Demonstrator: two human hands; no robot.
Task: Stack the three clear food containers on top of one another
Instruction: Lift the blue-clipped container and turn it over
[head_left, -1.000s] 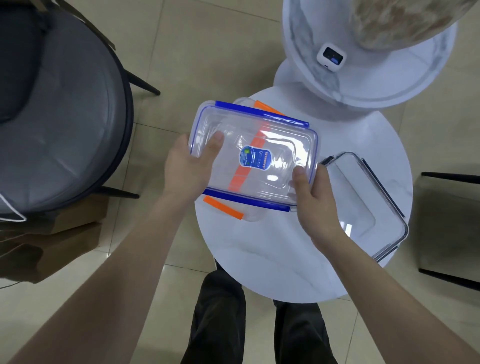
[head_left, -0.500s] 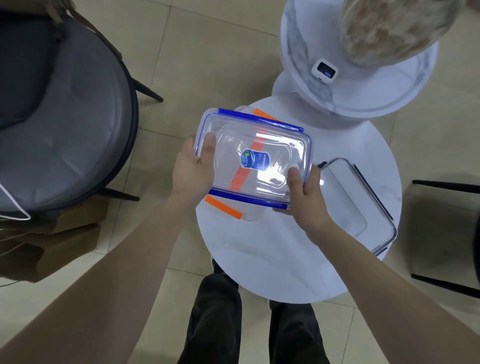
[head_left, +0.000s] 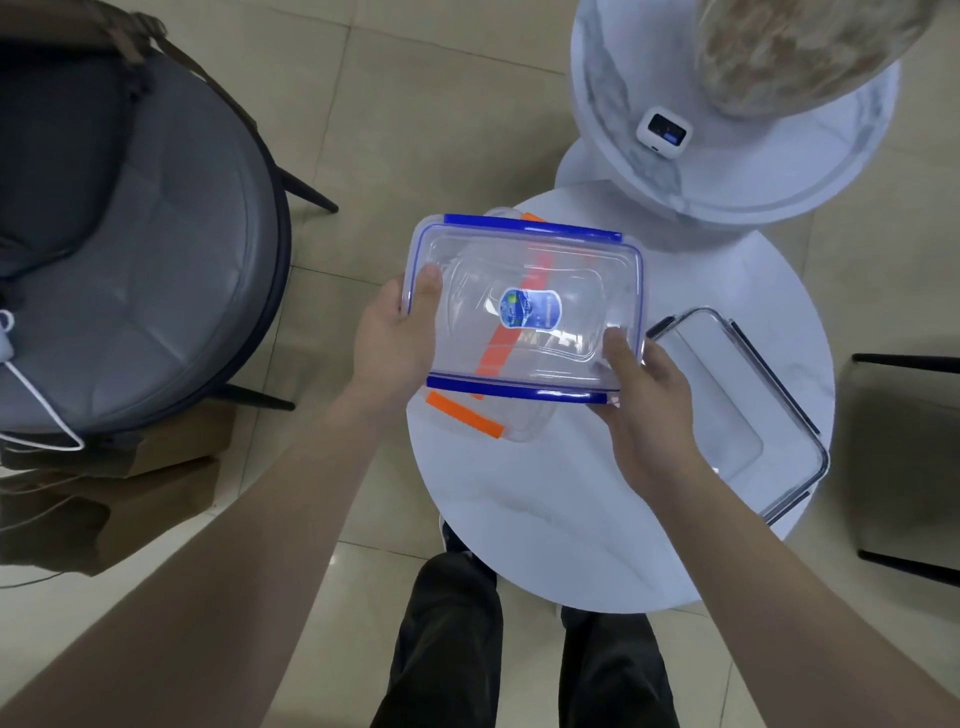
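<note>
A clear container with blue clips (head_left: 524, 306) and a blue sticker on its lid is held level over the left part of a round white table (head_left: 571, 519). My left hand (head_left: 395, 338) grips its left end, thumb on the lid. My right hand (head_left: 644, 395) grips its front right corner. Directly under it sits a clear container with orange clips (head_left: 483, 423), mostly hidden; whether the two touch I cannot tell. A third clear container with dark clips (head_left: 737, 410) lies on the table's right side.
A grey cushioned round chair (head_left: 130, 249) stands to the left, with a brown paper bag (head_left: 104, 488) on the floor beside it. A taller marble table (head_left: 727, 130) with a small white device (head_left: 664, 131) is behind. A dark chair (head_left: 909, 467) is at the right edge. My legs stand below the table.
The blue-clipped container has turned from tilted to nearly square with the view and shifted slightly over the orange-clipped one. Both hands keep their grip.
</note>
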